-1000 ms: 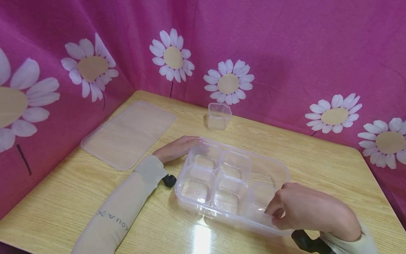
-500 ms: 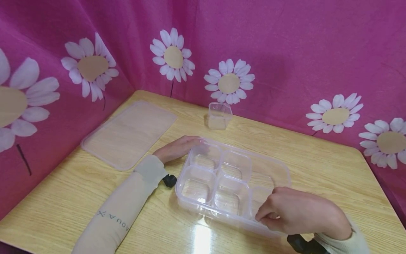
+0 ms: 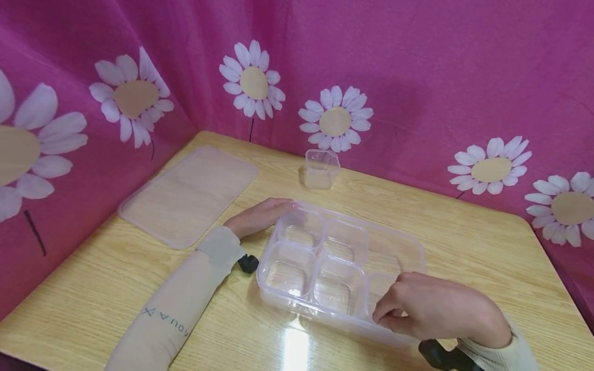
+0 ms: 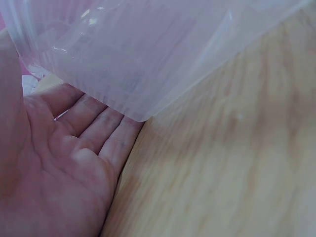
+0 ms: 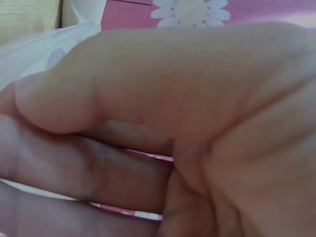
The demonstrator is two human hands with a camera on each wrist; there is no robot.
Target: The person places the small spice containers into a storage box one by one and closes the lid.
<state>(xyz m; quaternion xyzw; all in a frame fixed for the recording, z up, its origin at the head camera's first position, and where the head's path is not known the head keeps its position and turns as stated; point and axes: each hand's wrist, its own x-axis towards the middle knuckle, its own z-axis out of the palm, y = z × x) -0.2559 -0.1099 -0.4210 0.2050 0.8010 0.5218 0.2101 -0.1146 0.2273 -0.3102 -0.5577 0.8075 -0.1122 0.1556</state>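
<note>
A clear plastic food box (image 3: pixel 396 238) holds several small square plastic cups (image 3: pixel 345 239) side by side. At its far left corner my left hand (image 3: pixel 257 217) rests with fingers against the outside. In the left wrist view those fingers (image 4: pixel 116 140) lie nearly straight along the box's wall (image 4: pixel 143 74). My right hand (image 3: pixel 433 309) is over the box's near right part, pinching the rim of another clear cup (image 3: pixel 381 288) seated there. The right wrist view shows the thumb (image 5: pixel 59 98) pressed against the bent fingers, which hide the pinched rim.
One more clear cup (image 3: pixel 321 170) stands upright near the table's back edge. A flat, translucent lid (image 3: pixel 190 196) lies at the left on the wooden table (image 3: pixel 468 232). Pink cloth (image 3: pixel 408 77) with white daisies hangs close behind and at the left.
My right hand has shifted left and slightly towards me, with the pinched cup now closer to the neighbouring cups. The left hand and the box have stayed put.
</note>
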